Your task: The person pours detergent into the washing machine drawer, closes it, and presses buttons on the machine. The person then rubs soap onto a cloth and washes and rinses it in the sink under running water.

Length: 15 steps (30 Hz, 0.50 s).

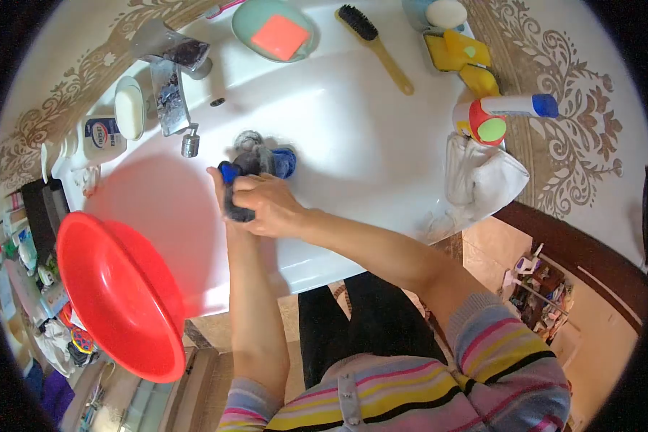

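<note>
Both my hands are together over the white sink [367, 165], gripping a dark grey wet cloth with blue parts [239, 205]. My right hand [272, 207] is closed round it from the right. My left hand [219, 189] holds it from the left and is mostly hidden behind the cloth and my right hand. Just beyond them, another part of dark and blue fabric [284, 163] lies in the basin near the drain; whether it joins the held cloth is unclear. The metal faucet [169, 93] stands to the upper left of my hands.
A red basin [126, 295] leans at the left edge. Along the back are a pink soap [279, 37] on a dish, a brush [381, 57] and a white soap [129, 113]. Yellow sponges [457, 54], a spray bottle [511, 108] and white cloth [482, 176] are at right.
</note>
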### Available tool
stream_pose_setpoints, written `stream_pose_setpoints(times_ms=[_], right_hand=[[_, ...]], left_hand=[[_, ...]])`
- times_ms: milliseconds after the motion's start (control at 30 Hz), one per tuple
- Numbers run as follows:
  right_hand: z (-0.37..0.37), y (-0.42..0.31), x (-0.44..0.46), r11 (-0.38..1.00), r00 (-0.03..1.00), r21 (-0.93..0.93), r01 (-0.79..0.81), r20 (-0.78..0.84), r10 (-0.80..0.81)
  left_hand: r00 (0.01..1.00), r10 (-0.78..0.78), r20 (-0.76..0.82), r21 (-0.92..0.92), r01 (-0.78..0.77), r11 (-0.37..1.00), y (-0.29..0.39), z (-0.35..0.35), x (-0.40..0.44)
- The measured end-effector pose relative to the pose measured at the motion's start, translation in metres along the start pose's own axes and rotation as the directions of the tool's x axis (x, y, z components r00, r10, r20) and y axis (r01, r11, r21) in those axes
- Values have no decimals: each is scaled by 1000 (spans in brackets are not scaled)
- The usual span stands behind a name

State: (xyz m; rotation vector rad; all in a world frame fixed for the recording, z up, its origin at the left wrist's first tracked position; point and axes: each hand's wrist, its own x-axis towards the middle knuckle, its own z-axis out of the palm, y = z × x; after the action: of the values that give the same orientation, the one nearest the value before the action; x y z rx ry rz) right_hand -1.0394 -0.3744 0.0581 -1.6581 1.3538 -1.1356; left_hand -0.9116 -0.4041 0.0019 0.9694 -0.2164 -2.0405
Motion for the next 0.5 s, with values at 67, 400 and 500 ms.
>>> stream_pose_setpoints(times_ms=[67, 400, 500], right_hand=[[13, 18, 23, 937, 978, -327, 120, -124, -169], [40, 34, 32, 955, 906, 181, -234, -317, 281], [28, 35, 36, 899, 893, 308, -313, -228, 389]], left_hand=[[939, 55, 341, -366, 79, 927, -17, -9, 17], [833, 214, 510, -804, 373, 464, -31, -11, 30], [928, 37, -372, 258, 65, 964, -7, 50, -1]])
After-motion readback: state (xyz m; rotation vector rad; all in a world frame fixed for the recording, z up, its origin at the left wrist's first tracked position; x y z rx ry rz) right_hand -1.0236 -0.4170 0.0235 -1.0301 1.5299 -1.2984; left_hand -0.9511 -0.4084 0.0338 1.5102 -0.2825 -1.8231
